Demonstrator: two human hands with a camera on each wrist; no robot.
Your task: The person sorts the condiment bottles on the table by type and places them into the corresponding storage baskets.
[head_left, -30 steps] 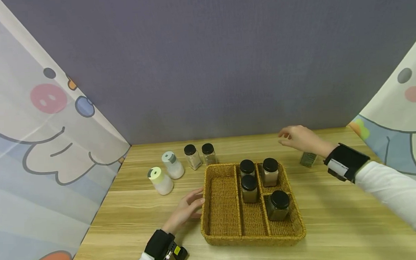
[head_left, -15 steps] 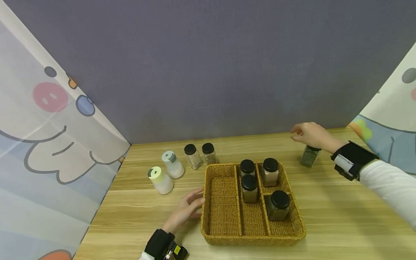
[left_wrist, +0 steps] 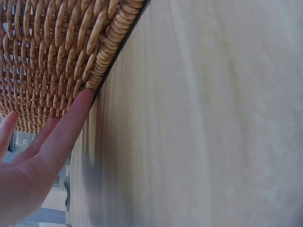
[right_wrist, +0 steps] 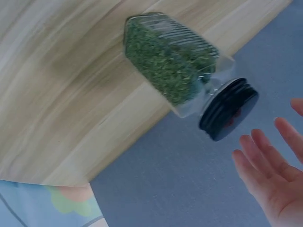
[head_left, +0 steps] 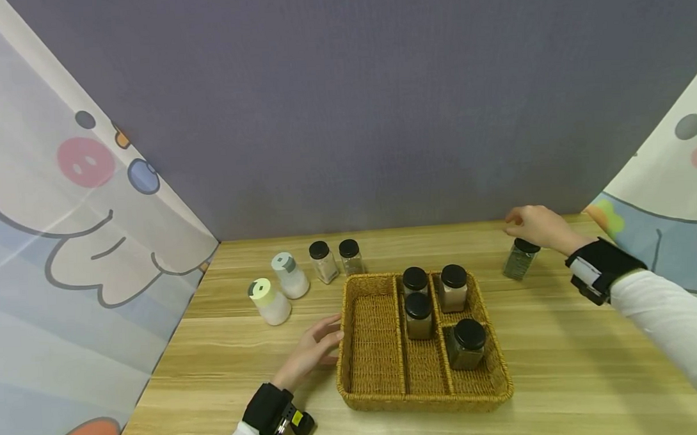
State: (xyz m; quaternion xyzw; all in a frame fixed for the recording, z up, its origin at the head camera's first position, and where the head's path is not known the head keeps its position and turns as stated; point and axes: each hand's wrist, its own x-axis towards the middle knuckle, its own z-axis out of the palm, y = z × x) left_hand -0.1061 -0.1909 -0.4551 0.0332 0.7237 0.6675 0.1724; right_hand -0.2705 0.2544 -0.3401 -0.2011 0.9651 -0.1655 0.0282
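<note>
Right hand hovers with fingers loosely spread, holding nothing, above the herb jar right of the basket; it should grip below the lid, while flat left hand steadies the basket.

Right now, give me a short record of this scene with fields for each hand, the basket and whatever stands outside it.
left hand: open, straight fingertips touching the left wall of the wicker basket
right hand: open, above the black lid of the green herb jar, not gripping it
green herb jar: upright on the wooden table, right of the basket
basket contents: four black-lidded jars in the middle and right compartments; left compartment holds nothing
left of basket: two white shakers, two small black-lidded jars
</note>
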